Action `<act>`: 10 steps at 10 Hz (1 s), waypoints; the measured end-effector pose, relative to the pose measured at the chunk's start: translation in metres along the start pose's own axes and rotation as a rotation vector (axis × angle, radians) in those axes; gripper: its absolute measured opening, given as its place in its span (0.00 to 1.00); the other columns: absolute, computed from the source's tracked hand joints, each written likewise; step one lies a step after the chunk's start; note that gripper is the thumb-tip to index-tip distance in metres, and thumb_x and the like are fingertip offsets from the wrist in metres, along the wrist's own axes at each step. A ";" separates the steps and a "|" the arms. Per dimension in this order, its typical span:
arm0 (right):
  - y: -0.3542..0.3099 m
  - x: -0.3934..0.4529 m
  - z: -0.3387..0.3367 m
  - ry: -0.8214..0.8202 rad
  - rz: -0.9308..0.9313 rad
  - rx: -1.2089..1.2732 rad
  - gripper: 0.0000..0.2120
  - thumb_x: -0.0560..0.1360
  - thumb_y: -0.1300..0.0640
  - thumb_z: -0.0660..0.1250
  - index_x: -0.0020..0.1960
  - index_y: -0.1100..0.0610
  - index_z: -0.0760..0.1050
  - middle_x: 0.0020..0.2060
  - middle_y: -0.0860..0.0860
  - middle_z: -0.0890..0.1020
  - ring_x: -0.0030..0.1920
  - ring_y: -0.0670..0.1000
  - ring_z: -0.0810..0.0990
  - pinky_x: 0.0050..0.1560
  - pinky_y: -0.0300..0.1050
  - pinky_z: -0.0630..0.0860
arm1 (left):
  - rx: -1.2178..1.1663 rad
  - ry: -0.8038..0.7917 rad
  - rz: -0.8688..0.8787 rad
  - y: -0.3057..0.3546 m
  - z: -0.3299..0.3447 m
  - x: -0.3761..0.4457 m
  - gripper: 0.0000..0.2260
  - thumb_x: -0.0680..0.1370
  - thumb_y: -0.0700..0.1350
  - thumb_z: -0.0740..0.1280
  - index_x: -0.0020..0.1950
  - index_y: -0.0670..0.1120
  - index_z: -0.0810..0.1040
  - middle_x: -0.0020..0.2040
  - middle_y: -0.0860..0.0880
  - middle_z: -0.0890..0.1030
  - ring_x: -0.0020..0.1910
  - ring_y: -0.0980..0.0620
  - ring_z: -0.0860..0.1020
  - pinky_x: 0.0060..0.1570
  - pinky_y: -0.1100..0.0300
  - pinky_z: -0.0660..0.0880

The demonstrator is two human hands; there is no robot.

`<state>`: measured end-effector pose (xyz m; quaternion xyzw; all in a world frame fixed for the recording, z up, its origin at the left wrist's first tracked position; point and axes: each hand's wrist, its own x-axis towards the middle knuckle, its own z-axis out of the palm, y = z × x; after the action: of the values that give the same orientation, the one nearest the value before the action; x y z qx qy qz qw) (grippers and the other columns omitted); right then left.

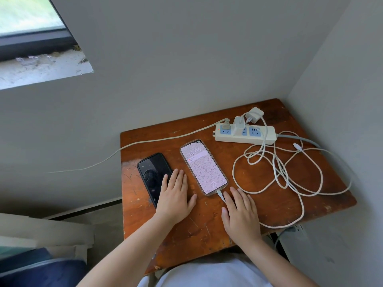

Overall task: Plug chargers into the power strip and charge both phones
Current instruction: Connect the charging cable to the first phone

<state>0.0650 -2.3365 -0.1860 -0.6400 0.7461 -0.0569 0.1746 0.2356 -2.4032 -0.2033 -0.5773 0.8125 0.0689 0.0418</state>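
Note:
A phone with a lit pink screen (204, 167) lies mid-table with a white cable plugged into its near end. Left of it lies a dark phone (152, 172), screen off, no cable in it. My left hand (175, 196) rests flat between the two phones, its fingers partly over the dark phone's near right edge. Just below the lit phone, my right hand (240, 214) lies flat on the table, next to the cable plug. The white power strip (261, 137) sits at the back right with one white charger (239, 125) plugged in. A second charger (256, 114) lies behind the strip.
Loose white cables (290, 172) coil over the right half of the wooden table (207, 230); a free connector end (297, 146) lies near the strip. A beige cord (145, 141) runs left off the table. Walls enclose the back and right sides.

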 end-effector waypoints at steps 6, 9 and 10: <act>0.001 -0.002 -0.001 0.004 -0.022 -0.006 0.39 0.79 0.46 0.32 0.52 0.60 0.81 0.52 0.59 0.84 0.53 0.60 0.82 0.51 0.59 0.78 | 0.023 0.008 0.001 -0.001 0.003 0.001 0.31 0.77 0.61 0.46 0.73 0.43 0.50 0.76 0.45 0.52 0.74 0.47 0.45 0.67 0.51 0.32; 0.002 -0.006 -0.002 0.014 -0.038 -0.075 0.24 0.75 0.50 0.50 0.52 0.60 0.81 0.51 0.60 0.84 0.53 0.60 0.82 0.51 0.60 0.78 | 0.036 0.012 0.002 -0.001 0.005 0.001 0.31 0.77 0.61 0.47 0.73 0.42 0.51 0.75 0.45 0.54 0.74 0.47 0.46 0.67 0.51 0.33; 0.006 -0.004 0.001 0.055 -0.093 -0.091 0.16 0.73 0.54 0.62 0.53 0.61 0.81 0.52 0.60 0.84 0.54 0.61 0.81 0.53 0.61 0.77 | 0.039 0.006 -0.002 -0.001 0.004 0.002 0.31 0.77 0.61 0.48 0.73 0.42 0.51 0.75 0.45 0.54 0.74 0.47 0.46 0.67 0.51 0.34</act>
<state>0.0605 -2.3317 -0.1884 -0.6795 0.7219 -0.0483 0.1220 0.2357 -2.4042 -0.2080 -0.5773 0.8134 0.0510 0.0506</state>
